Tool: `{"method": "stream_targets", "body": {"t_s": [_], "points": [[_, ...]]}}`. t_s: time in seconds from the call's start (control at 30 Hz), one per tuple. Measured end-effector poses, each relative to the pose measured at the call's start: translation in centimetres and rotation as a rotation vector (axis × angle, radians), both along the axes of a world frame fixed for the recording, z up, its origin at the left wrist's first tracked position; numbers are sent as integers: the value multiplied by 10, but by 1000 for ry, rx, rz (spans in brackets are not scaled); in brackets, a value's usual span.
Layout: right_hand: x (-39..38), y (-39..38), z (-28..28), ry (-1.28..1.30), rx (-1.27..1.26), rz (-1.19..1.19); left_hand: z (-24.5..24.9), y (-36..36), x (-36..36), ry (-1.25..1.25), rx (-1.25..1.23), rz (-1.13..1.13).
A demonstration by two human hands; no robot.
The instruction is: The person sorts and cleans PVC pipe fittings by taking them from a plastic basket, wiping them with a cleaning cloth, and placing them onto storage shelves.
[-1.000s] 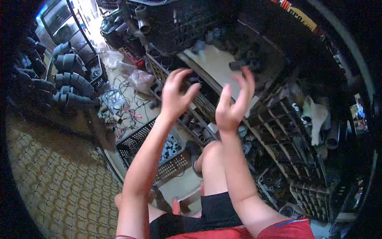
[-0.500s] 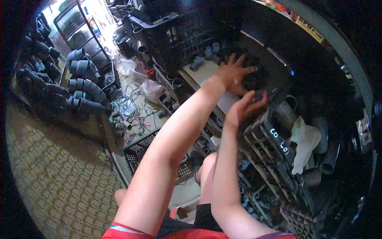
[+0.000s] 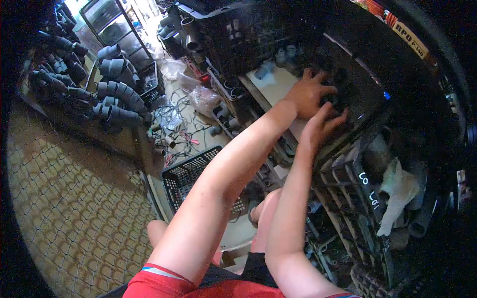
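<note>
My left hand (image 3: 312, 95) reaches over the far part of a pale work surface (image 3: 272, 89). Its fingers bend down over dark rounded pieces (image 3: 332, 98), too dim to name. Closer to me, my right hand (image 3: 320, 128) is cupped on the near side of those pieces, fingers curved and apart. Whether it touches any is hidden in shadow. Beyond my left hand, a few grey pipe fittings (image 3: 264, 70) sit on the surface.
A black plastic basket (image 3: 171, 179) stands low at left of my legs. A dark crate (image 3: 355, 186) with white lettering and a pale glove (image 3: 400, 191) are at right. Grey pipe elbows (image 3: 119, 92) are piled at left, above wire mesh (image 3: 74, 208). Cables (image 3: 174, 116) cover the floor.
My left hand's spread fingers have drawn in and bent over the dark pieces. My right hand has stayed close beside it. The whole view has shifted slightly.
</note>
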State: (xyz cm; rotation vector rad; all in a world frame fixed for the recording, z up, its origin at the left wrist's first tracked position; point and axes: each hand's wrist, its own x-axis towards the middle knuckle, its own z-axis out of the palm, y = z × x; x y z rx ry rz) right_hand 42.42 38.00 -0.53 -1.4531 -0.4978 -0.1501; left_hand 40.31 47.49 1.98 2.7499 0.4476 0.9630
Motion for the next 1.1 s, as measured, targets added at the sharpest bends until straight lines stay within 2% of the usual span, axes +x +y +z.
{"method": "stream_targets", "body": {"t_s": [0.1, 0.2, 0.23, 0.3, 0.37, 0.4, 0.43, 0.5, 0.57, 0.7, 0.9, 1.0, 1.07, 1.1], "points": [[-3, -1, 6, 98, 0, 107, -6, -3, -5, -83, 32, 2], [-10, -5, 18, 56, -73, 65, -14, -6, -9, -183, 5, 49], [-7, -1, 12, 61, -76, 79, -13, -7, -12, -213, 64, 44], [4, 8, -8, -79, 37, 112, -11, -11, -17, -235, 122, 55], [-3, 4, -4, -25, -21, 96, -11, -18, -24, -292, -36, 23], [-5, -1, -1, -115, -104, 55, -11, -19, -30, -319, 66, 7], [-9, -5, 8, -206, -186, 11, -11, -22, -34, -316, 67, 16], [-12, -6, 9, -198, -147, 28, -13, -34, -41, -321, -150, 26], [-13, -4, 5, -233, -22, 48, -11, -40, -45, -359, -192, 16], [-20, -10, 7, -244, -38, 77, -14, -37, -45, -385, -221, 12], [-17, -10, -2, -389, -59, -75, -15, -40, -50, -354, -228, 32], [-13, -5, -6, -425, 19, -281, -13, -43, -50, -372, -191, 37], [-4, -5, -10, -423, -224, -290, -13, -43, -51, -369, -195, 34], [-2, -5, -13, -423, -224, -289, -13, -42, -51, -358, -179, 47]]}}
